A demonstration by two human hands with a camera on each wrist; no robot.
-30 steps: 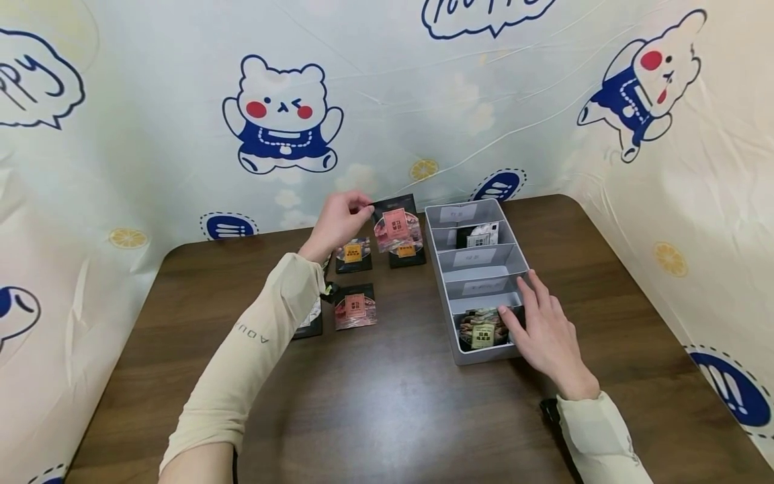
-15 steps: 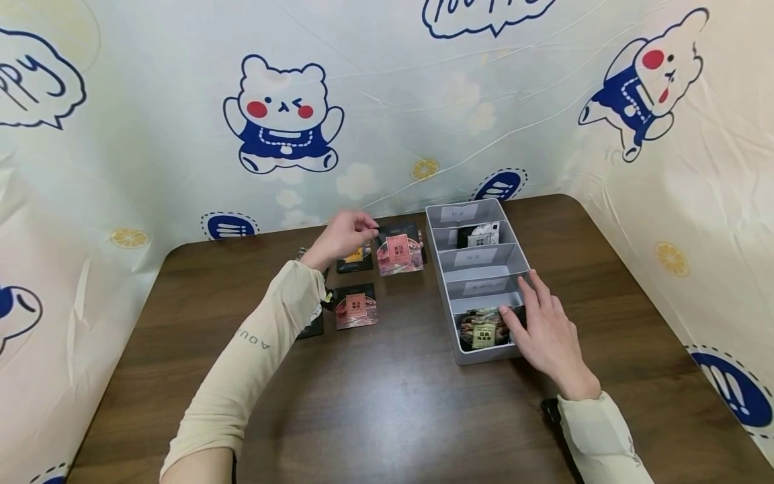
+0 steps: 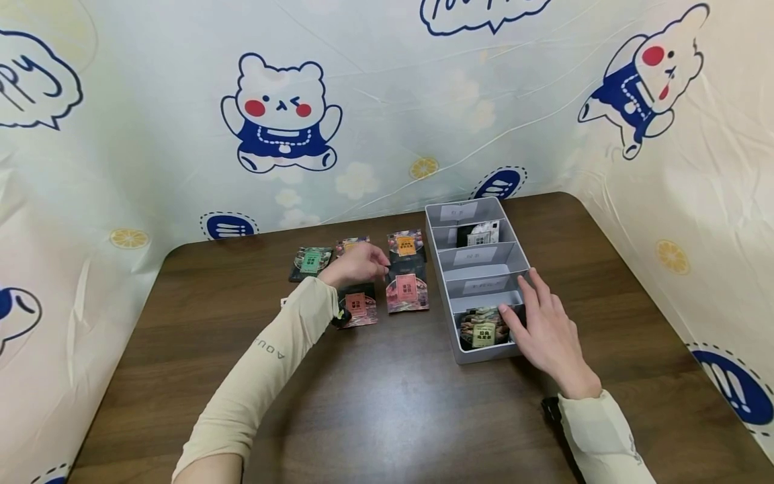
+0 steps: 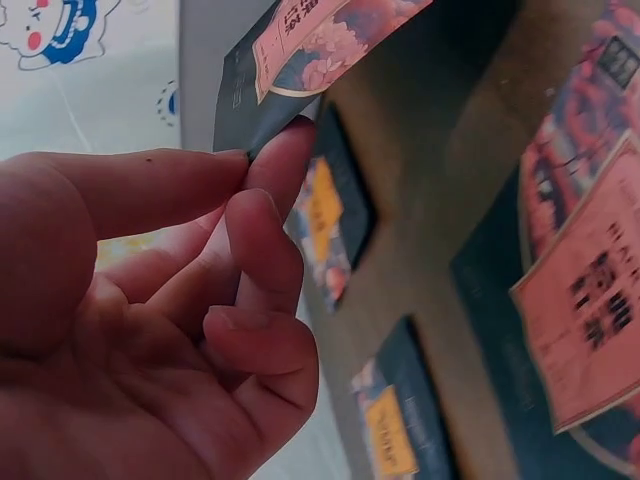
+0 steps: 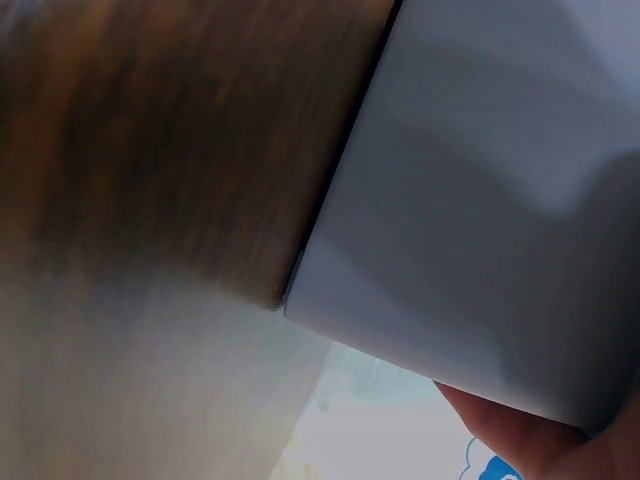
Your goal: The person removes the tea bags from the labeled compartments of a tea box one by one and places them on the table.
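My left hand (image 3: 357,264) pinches the dark upper edge of a pink-labelled sachet (image 3: 407,290) between thumb and finger. In the left wrist view, that sachet (image 4: 320,40) tilts up from the fingertips. Another pink-labelled sachet (image 3: 358,304) lies partly under the left wrist. My right hand (image 3: 550,329) rests over the right rim of a grey divided box (image 3: 449,306), thumb reaching over the front compartment. A sachet with a yellow-green label (image 3: 485,329) lies in that compartment. The right wrist view shows mainly the box's outer wall (image 5: 430,200), with part of the hand at its edge.
Behind the held sachet lies an orange-labelled sachet (image 3: 405,246); another orange-labelled one (image 3: 347,243) is half covered by the left hand. A green-labelled sachet (image 3: 311,262) is farther left. A black-and-white sachet (image 3: 480,234) sits in a rear compartment. Patterned cloth surrounds the wooden table (image 3: 375,403).
My left hand has brought the pink-labelled sachet down and nearer, from over the orange-labelled sachet to in front of it, uncovering that one and the green-labelled one. The right hand stays put.
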